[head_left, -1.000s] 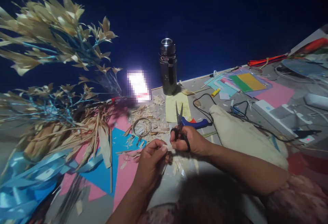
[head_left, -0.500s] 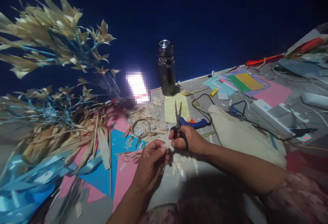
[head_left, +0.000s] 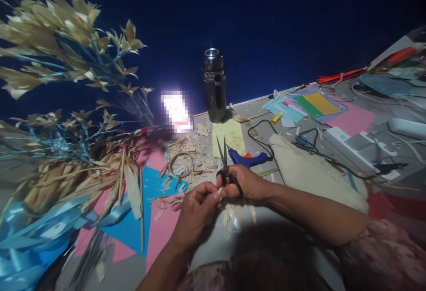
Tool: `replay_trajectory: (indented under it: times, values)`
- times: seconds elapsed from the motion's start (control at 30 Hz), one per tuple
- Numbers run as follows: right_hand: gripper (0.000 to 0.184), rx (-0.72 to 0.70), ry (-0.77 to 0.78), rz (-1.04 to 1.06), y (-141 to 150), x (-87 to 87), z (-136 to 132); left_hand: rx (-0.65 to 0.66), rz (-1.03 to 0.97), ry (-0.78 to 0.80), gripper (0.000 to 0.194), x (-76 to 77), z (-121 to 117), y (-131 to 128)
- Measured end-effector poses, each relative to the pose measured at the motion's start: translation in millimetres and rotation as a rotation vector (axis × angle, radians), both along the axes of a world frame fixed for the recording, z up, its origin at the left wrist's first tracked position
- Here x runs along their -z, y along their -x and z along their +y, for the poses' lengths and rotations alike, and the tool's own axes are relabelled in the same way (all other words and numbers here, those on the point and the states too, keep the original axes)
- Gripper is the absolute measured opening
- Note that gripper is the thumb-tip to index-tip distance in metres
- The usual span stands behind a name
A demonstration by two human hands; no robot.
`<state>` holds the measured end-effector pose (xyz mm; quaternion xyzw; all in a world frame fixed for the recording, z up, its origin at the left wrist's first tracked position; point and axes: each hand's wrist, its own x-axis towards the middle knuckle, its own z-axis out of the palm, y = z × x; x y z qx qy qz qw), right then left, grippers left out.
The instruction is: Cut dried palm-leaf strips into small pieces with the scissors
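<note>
My left hand point(head_left: 200, 206) pinches a small pale piece point(head_left: 218, 192), probably husk like the scraps around it. In my right hand point(head_left: 244, 182) are black-handled scissors point(head_left: 223, 158), their blades apart and pointing away from me. The right fingertips meet the left ones at the pale piece. Just beyond the right hand lies a blue glue gun point(head_left: 248, 159), partly over a yellow sheet point(head_left: 218, 142). Husk scraps point(head_left: 203, 162) and a roll of tape point(head_left: 181, 165) lie to the left of the scissors.
A dark flask point(head_left: 214, 89) stands at the back beside a bright blurred screen point(head_left: 178, 111). Husk flowers on blue stems point(head_left: 116, 51) rise at left, above blue ribbon point(head_left: 29, 237). A cream cloth bag point(head_left: 309, 171), a power strip point(head_left: 356, 151) and coloured sheets point(head_left: 319, 104) lie at right.
The pale piece looks smaller and more covered by my fingers, which have drawn closer together. The scissors have tilted further left. The whole view has shifted slightly.
</note>
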<state>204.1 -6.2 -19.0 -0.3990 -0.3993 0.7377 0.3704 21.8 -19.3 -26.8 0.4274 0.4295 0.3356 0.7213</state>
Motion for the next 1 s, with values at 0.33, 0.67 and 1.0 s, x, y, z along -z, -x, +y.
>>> replay_trajectory:
  times: [0.33, 0.67, 1.0]
  values:
    - [0.036, 0.028, 0.013, 0.069, -5.1, 2.4, 5.3, 0.029, -0.004, 0.004, 0.030, -1.3, 2.4, 3.4]
    - [0.032, -0.008, 0.148, 0.187, -2.6, 4.0, 5.4, 0.043, 0.051, -0.054, 0.030, -4.6, 0.6, 4.6]
    - [0.042, 0.136, -0.036, -0.026, 0.0, 1.2, 3.6, -0.087, 0.009, 0.011, 0.029, -4.7, 0.9, -0.4]
